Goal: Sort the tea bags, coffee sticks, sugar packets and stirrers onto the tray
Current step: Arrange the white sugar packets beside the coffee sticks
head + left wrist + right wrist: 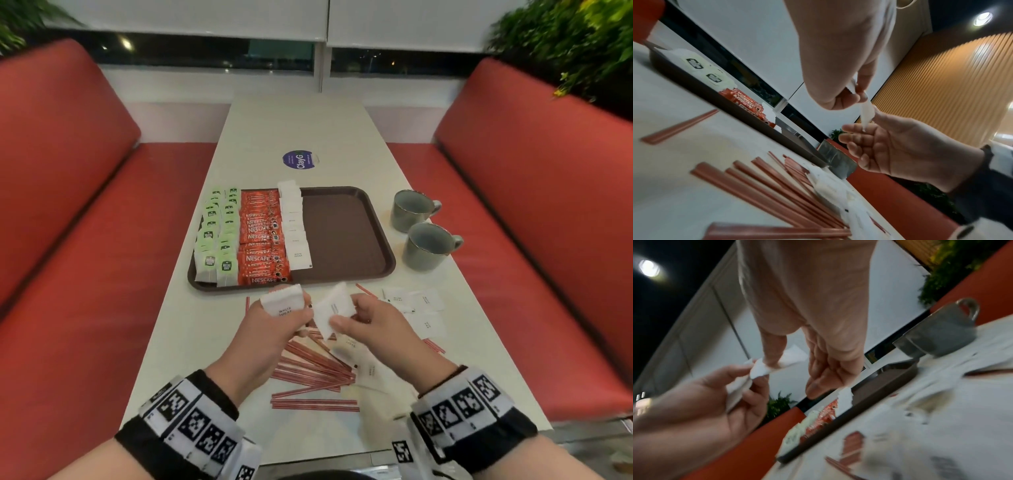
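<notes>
Stirrers (313, 371): lying loose on table (191, 342), 6 o'clock of tray (346, 236). Left hand (274, 329): gripping held sugar packets (282, 303). Right hand (370, 322): pinching single sugar packet (334, 308). Tea bags (219, 236), coffee sticks (262, 236), sugar row (294, 229): lying on tray's 9 o'clock half.

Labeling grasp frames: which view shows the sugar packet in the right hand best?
Head view: the sugar packet faces the camera, pinched by the right hand. Left wrist shows it edge-on; right wrist shows it blurred and partly behind the thumb.
</notes>
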The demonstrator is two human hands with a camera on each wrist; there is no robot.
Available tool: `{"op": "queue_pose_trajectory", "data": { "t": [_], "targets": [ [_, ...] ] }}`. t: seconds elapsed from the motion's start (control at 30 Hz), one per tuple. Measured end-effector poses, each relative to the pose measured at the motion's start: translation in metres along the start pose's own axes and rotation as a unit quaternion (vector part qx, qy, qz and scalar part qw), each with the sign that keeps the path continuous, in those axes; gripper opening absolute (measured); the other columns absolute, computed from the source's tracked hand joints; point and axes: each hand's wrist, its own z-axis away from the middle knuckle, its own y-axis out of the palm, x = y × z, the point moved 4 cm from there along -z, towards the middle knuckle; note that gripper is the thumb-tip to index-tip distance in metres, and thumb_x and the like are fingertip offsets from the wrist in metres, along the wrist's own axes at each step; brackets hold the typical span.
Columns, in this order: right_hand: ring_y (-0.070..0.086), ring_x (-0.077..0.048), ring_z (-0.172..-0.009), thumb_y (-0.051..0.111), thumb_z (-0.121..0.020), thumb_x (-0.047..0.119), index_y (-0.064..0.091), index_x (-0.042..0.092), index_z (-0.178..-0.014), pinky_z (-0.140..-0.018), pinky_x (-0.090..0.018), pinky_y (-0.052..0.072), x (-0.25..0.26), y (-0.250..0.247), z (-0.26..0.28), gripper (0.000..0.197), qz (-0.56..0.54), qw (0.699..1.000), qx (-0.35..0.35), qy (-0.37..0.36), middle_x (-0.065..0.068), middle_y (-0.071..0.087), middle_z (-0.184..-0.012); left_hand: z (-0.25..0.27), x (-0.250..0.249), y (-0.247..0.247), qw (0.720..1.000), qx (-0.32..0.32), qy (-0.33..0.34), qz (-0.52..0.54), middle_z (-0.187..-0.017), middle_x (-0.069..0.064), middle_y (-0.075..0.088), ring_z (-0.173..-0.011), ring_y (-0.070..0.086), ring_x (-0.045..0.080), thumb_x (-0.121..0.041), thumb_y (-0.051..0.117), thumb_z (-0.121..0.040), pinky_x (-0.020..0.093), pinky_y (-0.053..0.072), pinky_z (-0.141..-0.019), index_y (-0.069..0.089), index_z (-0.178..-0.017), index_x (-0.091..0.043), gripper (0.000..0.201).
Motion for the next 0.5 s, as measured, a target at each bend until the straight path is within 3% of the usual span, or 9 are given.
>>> {"op": "queue_pose_trajectory", "data": {
  "t": [0.1,0.13,0.2,0.3,0.4,0.5],
  "targets": [
    [0.062,-0.013,-0.066,0.064,-0.089,0.011,0.063,0.012,-0.092,-0.061,-0.024,0.045,0.016,-0.002,-0.006,0.004,-0.120,0.993,0.002,0.019,0.000,0.069,-0.071,0.001,-0.008,0.007,0.998,0.031,0.004,0.053,-0.072,0.006,0.064,-0.069,0.062,0.016,0.004,0.060,-0.085,0.025,0.049,-0.059,0.063,-0.088,-0.008,0.013],
    [0.058,-0.012,-0.061,0.062,-0.089,0.006,0.062,0.012,-0.087,-0.058,-0.023,0.042,0.022,-0.007,-0.008,0.006,-0.134,0.991,-0.012,0.010,0.000,0.066,-0.065,0.000,-0.009,0.009,0.997,0.051,-0.006,0.061,-0.072,0.005,0.064,-0.069,0.062,0.016,0.002,0.058,-0.087,0.024,0.048,-0.058,0.063,-0.088,-0.010,0.013],
    [0.051,-0.010,-0.056,0.060,-0.090,0.003,0.061,0.015,-0.082,-0.055,-0.022,0.039,0.035,-0.020,-0.007,0.014,-0.105,0.994,-0.022,-0.022,0.002,0.059,-0.060,-0.001,-0.011,0.012,0.992,0.098,-0.036,0.074,-0.075,0.004,0.066,-0.069,0.061,0.014,-0.009,0.058,-0.088,0.023,0.047,-0.057,0.064,-0.093,-0.012,0.009],
    [0.048,-0.004,-0.054,0.063,-0.089,0.008,0.062,0.020,-0.080,-0.054,-0.017,0.040,0.052,-0.022,-0.001,0.015,0.020,0.997,0.032,-0.061,0.009,0.056,-0.059,-0.002,-0.007,0.013,0.979,0.171,-0.085,0.071,-0.092,0.003,0.070,-0.075,0.062,0.012,-0.028,0.062,-0.082,0.026,0.045,-0.063,0.064,-0.109,-0.014,0.031],
    [0.050,-0.001,-0.050,0.071,-0.083,0.011,0.059,0.023,-0.079,-0.051,-0.015,0.041,0.054,-0.007,0.002,0.018,0.085,0.993,0.053,-0.065,0.011,0.056,-0.054,0.001,0.002,0.018,0.969,0.207,-0.131,0.042,-0.097,0.009,0.069,-0.081,0.064,0.017,-0.019,0.063,-0.081,0.029,0.047,-0.065,0.060,-0.114,-0.011,0.034],
    [0.060,-0.007,-0.060,0.072,-0.083,0.017,0.057,0.027,-0.086,-0.058,-0.023,0.048,0.041,-0.008,-0.002,0.019,0.094,0.994,-0.016,-0.055,0.006,0.065,-0.069,0.002,0.013,0.012,0.970,0.179,-0.161,0.038,-0.102,0.015,0.070,-0.084,0.067,0.024,-0.006,0.055,-0.090,0.030,0.056,-0.065,0.059,-0.114,-0.006,0.025]
  ]
}}
